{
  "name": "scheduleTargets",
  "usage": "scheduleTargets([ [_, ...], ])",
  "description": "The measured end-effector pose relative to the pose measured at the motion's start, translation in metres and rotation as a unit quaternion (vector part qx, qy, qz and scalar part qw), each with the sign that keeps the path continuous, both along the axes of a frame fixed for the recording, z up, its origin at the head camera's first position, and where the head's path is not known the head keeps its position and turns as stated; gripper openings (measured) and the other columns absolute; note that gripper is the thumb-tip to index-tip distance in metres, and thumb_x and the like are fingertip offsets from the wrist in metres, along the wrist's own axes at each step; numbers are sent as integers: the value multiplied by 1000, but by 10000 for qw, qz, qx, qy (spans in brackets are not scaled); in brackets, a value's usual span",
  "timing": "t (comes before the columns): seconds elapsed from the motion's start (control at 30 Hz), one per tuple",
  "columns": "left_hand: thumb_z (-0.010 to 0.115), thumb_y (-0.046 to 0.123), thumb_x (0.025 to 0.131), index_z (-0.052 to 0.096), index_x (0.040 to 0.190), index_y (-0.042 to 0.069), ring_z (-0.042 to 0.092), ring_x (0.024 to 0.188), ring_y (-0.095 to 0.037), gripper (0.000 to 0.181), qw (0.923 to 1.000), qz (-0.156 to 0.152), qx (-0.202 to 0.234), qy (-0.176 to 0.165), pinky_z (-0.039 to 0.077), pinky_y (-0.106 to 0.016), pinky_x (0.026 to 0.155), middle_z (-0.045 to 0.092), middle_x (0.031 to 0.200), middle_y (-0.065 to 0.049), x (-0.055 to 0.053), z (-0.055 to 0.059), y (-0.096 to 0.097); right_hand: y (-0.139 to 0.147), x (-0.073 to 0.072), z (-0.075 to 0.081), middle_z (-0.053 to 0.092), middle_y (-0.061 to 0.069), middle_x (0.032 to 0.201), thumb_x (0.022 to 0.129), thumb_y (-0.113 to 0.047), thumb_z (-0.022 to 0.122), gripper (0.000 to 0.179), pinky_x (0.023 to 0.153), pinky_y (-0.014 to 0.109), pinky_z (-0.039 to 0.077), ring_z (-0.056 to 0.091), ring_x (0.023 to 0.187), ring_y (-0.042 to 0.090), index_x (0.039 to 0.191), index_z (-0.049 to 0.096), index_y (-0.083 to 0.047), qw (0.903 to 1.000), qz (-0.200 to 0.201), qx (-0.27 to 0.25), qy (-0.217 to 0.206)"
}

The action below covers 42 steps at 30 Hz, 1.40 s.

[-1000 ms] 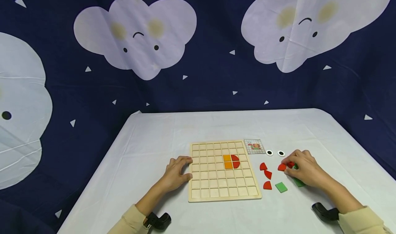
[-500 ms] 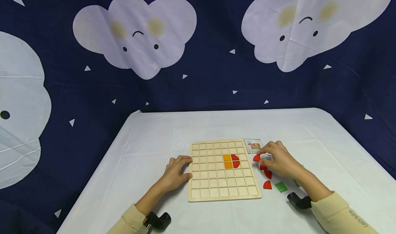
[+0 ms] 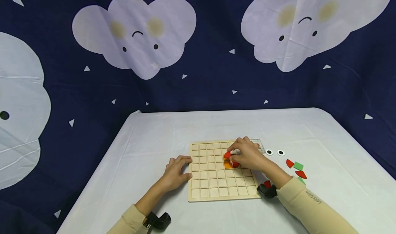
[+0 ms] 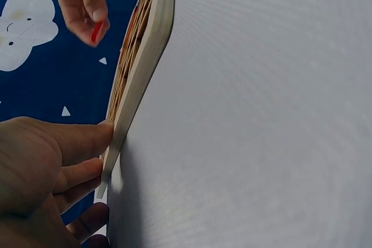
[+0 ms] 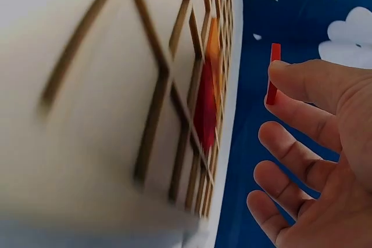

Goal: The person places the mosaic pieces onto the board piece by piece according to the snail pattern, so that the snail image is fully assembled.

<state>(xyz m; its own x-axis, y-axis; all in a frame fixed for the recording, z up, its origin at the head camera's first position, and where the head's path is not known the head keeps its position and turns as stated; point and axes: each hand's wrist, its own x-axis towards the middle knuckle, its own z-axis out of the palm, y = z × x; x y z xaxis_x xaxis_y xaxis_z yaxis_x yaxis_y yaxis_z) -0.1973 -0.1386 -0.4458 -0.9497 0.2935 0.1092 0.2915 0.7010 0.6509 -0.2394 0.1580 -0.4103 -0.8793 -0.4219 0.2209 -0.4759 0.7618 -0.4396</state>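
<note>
Piece over board, not yet seated

Head view. I find the right hand pinching the red piece above the board's filled patch, where orange squares and a red quarter show under the fingers. One second earlier that hand was among the loose pieces at the right; half a second ago it had the piece beside the card; now it is over the board. My judgement: pickup is complete and carriage nearly so; seating is not made.

Further differences from the last frame: the hand now covers part of the card. Both eye discs, largely hidden then, show plainly, as do loose red and green pieces at the far right. Those nearer the board are mostly screened by the right arm. The left hand is unchanged, thumb and fingers spread wide at the board's left edge.

Left wrist view. I note the left thumb tip touching the board's rim. Pressure I cannot tell. The right hand appears beyond, red at its fingertips.

Right wrist view. I see the piece edge-on between thumb and forefinger, a narrow grip, other fingers loosely bent. It stands apart from the board. Which cell lies beneath, I cannot tell.
</note>
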Motion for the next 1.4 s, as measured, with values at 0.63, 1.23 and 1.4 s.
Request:
scheduleTargets([
  [0.63, 72, 14, 79, 59, 123, 7, 38, 99, -16, 47, 10000, 46, 4, 77, 27, -37, 85, 53, 134, -3, -1, 0, 0, -28, -18, -14, 60, -3, 91, 80, -22, 72, 18, 77, 32, 32, 41, 84, 14, 97, 72, -16, 9984, 376, 52, -423],
  [1.23, 72, 13, 79, 59, 123, 7, 38, 99, -15, 47, 9999, -10, 59, 98, 28, -37, 85, 53, 134, -4, -1, 1, 1, -23, -20, -20, 62, -3, 94, 78, -24, 73, 20, 75, 32, 30, 40, 83, 15, 97, 73, -18, 9982, 537, 71, -260],
  [1.4, 72, 13, 79, 59, 123, 7, 39, 99, -15, 47, 9999, -13, 66, 112, 28, -37, 85, 53, 134, -4, 0, 1, 1, -23, -19, -21, 61, -3, 95, 78, -26, 73, 20, 75, 32, 30, 39, 83, 15, 97, 73, -19, 9981, 516, 88, -314],
])
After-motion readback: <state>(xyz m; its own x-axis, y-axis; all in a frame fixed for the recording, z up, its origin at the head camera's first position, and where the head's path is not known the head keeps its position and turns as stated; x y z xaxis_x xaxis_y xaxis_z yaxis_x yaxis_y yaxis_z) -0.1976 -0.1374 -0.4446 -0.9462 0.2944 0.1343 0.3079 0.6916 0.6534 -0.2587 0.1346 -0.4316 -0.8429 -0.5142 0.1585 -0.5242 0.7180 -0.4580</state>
